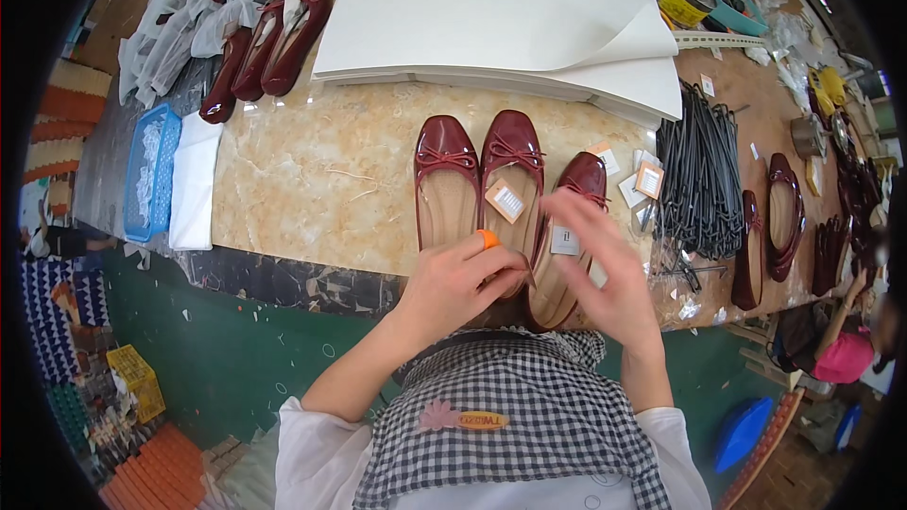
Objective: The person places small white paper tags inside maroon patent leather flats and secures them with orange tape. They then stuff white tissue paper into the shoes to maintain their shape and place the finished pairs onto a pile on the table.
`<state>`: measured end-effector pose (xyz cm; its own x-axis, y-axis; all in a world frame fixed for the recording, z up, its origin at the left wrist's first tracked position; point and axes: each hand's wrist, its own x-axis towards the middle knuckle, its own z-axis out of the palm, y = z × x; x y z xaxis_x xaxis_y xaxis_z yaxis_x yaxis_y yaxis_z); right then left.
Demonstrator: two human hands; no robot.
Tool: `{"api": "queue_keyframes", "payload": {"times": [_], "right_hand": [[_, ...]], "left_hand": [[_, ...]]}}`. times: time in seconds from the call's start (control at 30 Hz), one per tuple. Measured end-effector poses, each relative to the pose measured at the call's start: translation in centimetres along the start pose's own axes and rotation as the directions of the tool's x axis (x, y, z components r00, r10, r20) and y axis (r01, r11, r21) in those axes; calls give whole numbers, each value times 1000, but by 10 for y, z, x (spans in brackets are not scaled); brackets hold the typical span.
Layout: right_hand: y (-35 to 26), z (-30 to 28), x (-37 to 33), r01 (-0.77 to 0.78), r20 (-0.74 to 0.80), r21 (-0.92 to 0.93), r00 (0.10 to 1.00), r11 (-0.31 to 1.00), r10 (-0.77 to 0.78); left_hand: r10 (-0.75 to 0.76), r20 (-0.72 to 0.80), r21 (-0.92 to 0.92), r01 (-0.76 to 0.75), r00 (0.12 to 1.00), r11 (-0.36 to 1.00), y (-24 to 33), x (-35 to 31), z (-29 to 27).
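Three dark red patent ballet flats with bows lie in front of me, toes pointing away: a left one (444,151), a middle one (513,137) and a right one (579,175). My left hand (458,283), with an orange band on one finger, is over the heels of the left and middle flats. Its fingertips are pinched together; what they hold is hidden. Over the right flat, my right hand (609,269) has its fingers stretched and apart. An orange-edged tag (504,200) rests on the middle flat, and a white tag (565,241) on the right one.
Behind the flats is a stack of white paper sheets (491,14). More red flats (298,42) stand at the back left, above a blue basket (151,175). To the right lie loose tags (648,179), a bundle of black rods (699,184) and further red flats (784,212).
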<state>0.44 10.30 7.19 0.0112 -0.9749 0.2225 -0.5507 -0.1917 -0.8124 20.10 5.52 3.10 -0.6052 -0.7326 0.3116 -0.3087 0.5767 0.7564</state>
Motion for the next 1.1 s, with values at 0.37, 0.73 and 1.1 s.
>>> {"api": "queue_keyframes", "payload": {"times": [0.37, 0.73, 1.1], "right_hand": [[-2, 41, 38, -1, 390, 65, 920, 998, -25], [37, 96, 92, -52, 403, 13, 914, 999, 43], [48, 141, 81, 181, 326, -523, 946, 833, -1]], "left_hand": [[-248, -154, -156, 224, 956, 962, -16, -24, -32], [-281, -294, 484, 395, 914, 781, -68, -13, -27], [-376, -323, 433, 489, 868, 757, -87, -24, -25]]}}
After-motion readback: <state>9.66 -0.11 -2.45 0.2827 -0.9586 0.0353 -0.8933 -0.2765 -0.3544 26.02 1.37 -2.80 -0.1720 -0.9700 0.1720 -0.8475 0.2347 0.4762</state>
